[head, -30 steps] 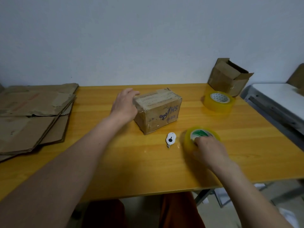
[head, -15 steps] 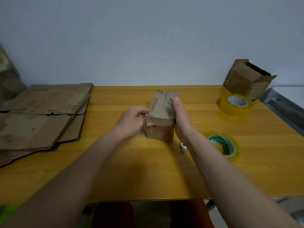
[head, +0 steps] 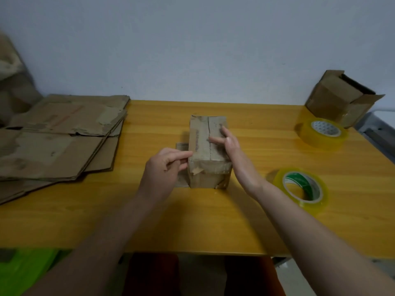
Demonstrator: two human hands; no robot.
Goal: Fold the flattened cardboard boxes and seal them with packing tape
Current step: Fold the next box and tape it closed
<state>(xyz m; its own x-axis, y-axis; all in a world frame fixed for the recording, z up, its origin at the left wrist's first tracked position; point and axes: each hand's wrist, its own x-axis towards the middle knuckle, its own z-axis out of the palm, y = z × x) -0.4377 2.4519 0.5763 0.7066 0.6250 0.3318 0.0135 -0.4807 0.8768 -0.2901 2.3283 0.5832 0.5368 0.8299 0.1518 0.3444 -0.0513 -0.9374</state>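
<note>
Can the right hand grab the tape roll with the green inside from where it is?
Probably yes. The green-cored tape roll lies flat beside the right hand, with only bare table between them.

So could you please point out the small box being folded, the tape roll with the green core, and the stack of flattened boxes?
small box (head: 203, 137), head view, on its top face.
tape roll with the green core (head: 320, 194), head view, on its yellow right rim.
stack of flattened boxes (head: 53, 146), head view, on the top sheet.

Packing room – flattened cartons (head: 57, 135), tape rolls (head: 303, 189) (plain wall).
</note>
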